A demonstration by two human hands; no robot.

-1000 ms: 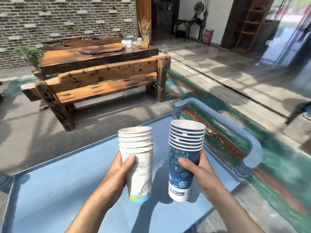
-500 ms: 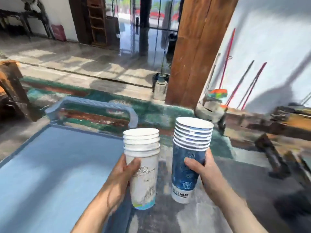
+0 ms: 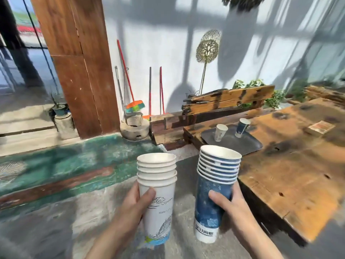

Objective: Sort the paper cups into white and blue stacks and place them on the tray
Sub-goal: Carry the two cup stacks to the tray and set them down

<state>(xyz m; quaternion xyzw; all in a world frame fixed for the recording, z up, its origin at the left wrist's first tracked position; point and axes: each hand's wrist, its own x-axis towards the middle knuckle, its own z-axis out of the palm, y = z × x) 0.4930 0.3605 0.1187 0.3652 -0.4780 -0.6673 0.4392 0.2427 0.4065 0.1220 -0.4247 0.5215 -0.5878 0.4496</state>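
My left hand (image 3: 133, 208) grips a stack of several nested white paper cups (image 3: 157, 195), held upright at chest height. Beside it, my right hand (image 3: 230, 204) grips a stack of several nested blue paper cups (image 3: 214, 187), also upright. Ahead and to the right, a dark tray (image 3: 248, 144) lies on a worn wooden table (image 3: 291, 172). One white cup (image 3: 220, 132) and one blue cup (image 3: 242, 127) stand apart on the tray. Both stacks are over the floor, short of the table's near corner.
A thick wooden pillar (image 3: 80, 62) rises at the left. Brooms and mops (image 3: 134, 107) lean on the white wall behind a stone block. A rough wooden bench back (image 3: 229, 99) and potted plants stand behind the table. A small box (image 3: 320, 127) rests on the table.
My view has swung right, away from the blue cart, which has left the frame. The wooden table and dark tray have come into view. Both hands still hold their stacks side by side.
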